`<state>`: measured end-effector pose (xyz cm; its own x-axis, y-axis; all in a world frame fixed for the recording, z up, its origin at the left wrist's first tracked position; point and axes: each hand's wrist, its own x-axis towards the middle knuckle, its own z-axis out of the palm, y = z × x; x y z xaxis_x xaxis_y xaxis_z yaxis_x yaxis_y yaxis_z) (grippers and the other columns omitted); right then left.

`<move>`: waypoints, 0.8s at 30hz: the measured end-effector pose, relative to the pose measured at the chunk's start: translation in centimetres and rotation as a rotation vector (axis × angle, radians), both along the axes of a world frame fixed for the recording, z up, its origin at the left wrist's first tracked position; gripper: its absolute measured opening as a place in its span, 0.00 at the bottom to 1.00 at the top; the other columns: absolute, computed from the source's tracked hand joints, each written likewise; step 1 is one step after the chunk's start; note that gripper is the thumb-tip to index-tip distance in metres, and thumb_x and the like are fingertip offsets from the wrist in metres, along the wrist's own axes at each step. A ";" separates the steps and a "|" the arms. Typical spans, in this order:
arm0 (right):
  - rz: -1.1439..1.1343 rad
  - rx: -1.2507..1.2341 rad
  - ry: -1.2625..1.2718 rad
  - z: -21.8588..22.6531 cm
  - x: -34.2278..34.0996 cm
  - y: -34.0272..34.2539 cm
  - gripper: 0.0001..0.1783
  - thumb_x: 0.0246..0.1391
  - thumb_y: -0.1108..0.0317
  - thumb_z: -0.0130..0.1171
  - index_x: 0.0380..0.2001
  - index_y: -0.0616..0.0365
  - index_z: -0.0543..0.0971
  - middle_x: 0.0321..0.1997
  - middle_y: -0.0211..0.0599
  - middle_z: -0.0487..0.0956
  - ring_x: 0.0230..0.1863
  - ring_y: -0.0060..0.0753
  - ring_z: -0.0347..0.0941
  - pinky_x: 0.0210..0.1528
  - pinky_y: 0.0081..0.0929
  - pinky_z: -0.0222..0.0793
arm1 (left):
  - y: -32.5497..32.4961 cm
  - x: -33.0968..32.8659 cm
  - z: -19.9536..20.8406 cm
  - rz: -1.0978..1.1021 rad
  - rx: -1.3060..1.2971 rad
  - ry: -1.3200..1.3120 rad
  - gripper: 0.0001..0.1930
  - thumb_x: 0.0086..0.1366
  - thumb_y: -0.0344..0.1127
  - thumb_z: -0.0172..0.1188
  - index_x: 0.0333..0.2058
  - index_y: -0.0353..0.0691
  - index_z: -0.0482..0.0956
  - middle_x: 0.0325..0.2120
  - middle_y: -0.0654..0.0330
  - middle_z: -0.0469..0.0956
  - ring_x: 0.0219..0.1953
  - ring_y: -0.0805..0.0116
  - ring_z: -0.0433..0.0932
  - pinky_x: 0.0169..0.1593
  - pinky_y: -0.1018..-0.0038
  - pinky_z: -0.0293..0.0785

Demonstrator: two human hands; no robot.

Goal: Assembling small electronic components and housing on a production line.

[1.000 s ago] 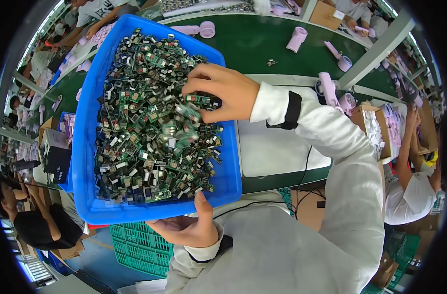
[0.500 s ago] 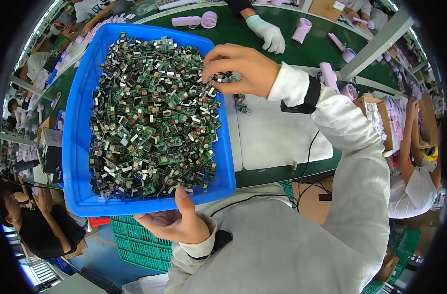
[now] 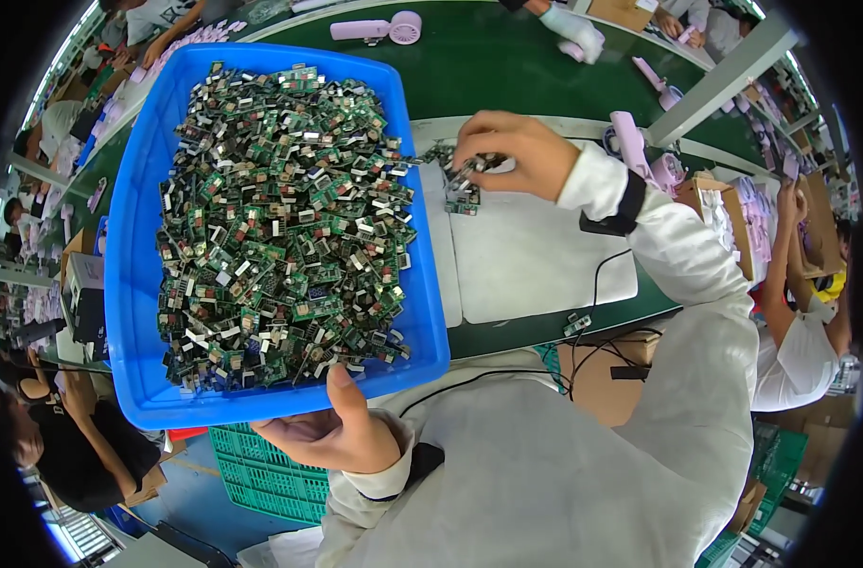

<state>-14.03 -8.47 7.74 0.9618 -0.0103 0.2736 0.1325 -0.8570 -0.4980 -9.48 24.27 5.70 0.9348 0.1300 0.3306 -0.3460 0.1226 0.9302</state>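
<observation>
A blue plastic tub (image 3: 438, 322) is heaped with small green circuit boards (image 3: 290, 227) that carry white and metal connectors. My left hand (image 3: 342, 431) grips its near rim, thumb over the top and fingers underneath. To the right of the tub, my right hand (image 3: 512, 156) pinches a clump of circuit boards (image 3: 479, 168) between thumb and fingers, above the white mat (image 3: 545, 251). Some boards lie or hang just below and beside those fingers; which of them are held I cannot tell.
A single circuit board (image 3: 577, 325) lies at the near edge of the green table (image 3: 488, 71). A pink handheld fan (image 3: 379, 30) lies beyond the tub. Across the table, a co-worker's gloved hand (image 3: 575, 36) holds a pink part. A grey post (image 3: 725, 76) rises at the right.
My right hand has moved right from the tub's edge to over the mat, carrying boards. The tub has shifted slightly left. The co-worker's gloved hand has moved right and picked up a pink part.
</observation>
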 end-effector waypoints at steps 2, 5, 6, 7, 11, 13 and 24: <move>-0.008 -0.023 0.060 -0.7 -0.2 0.2 0.14 0.52 0.68 0.67 0.44 0.51 0.82 0.46 0.36 0.77 0.49 0.41 0.76 0.50 0.33 0.75 | -0.4 -0.2 0.4 -0.004 -0.007 0.002 0.41 0.55 0.31 0.74 0.63 0.27 0.61 0.49 0.49 0.76 0.46 0.64 0.77 0.51 0.71 0.73; 0.088 -0.073 -0.055 -1.4 -0.7 0.3 0.16 0.51 0.70 0.69 0.45 0.56 0.81 0.50 0.38 0.77 0.47 0.41 0.76 0.51 0.34 0.75 | -0.8 -0.5 0.8 -0.011 -0.016 0.003 0.40 0.56 0.31 0.74 0.62 0.27 0.61 0.49 0.49 0.76 0.44 0.65 0.77 0.50 0.72 0.74; 0.082 -0.067 -0.054 -1.3 -1.1 0.1 0.16 0.51 0.70 0.69 0.45 0.56 0.81 0.50 0.38 0.77 0.47 0.41 0.76 0.51 0.34 0.75 | -0.7 -0.4 0.6 0.004 -0.011 0.000 0.39 0.56 0.30 0.74 0.62 0.27 0.62 0.48 0.50 0.76 0.44 0.66 0.77 0.49 0.72 0.74; 0.078 -0.097 -0.059 -0.6 -1.7 -0.3 0.17 0.51 0.69 0.69 0.45 0.56 0.80 0.50 0.38 0.77 0.47 0.41 0.76 0.50 0.34 0.75 | -0.6 -0.4 0.4 0.017 -0.006 -0.003 0.38 0.56 0.30 0.73 0.62 0.27 0.62 0.48 0.50 0.77 0.43 0.66 0.77 0.49 0.72 0.74; 0.036 -0.114 0.165 4.5 -6.3 -3.0 0.21 0.48 0.67 0.72 0.47 0.58 0.79 0.49 0.38 0.78 0.45 0.44 0.77 0.48 0.37 0.75 | -0.3 -0.2 -0.1 0.032 0.011 -0.025 0.36 0.57 0.30 0.73 0.61 0.28 0.64 0.47 0.51 0.77 0.43 0.67 0.77 0.48 0.73 0.74; 0.000 -0.060 0.393 6.1 -8.2 -2.9 0.23 0.47 0.66 0.73 0.47 0.59 0.78 0.49 0.38 0.78 0.44 0.45 0.77 0.47 0.38 0.74 | -0.4 -0.1 -0.3 0.017 0.026 -0.029 0.35 0.57 0.30 0.72 0.60 0.28 0.65 0.47 0.51 0.78 0.42 0.67 0.77 0.47 0.73 0.74; 0.098 -0.069 0.746 0.3 -16.3 5.5 0.16 0.44 0.63 0.74 0.33 0.56 0.78 0.34 0.38 0.77 0.38 0.43 0.78 0.39 0.36 0.74 | -1.3 -0.1 1.3 0.045 0.043 0.029 0.29 0.59 0.30 0.69 0.57 0.29 0.69 0.48 0.51 0.78 0.43 0.63 0.78 0.47 0.70 0.77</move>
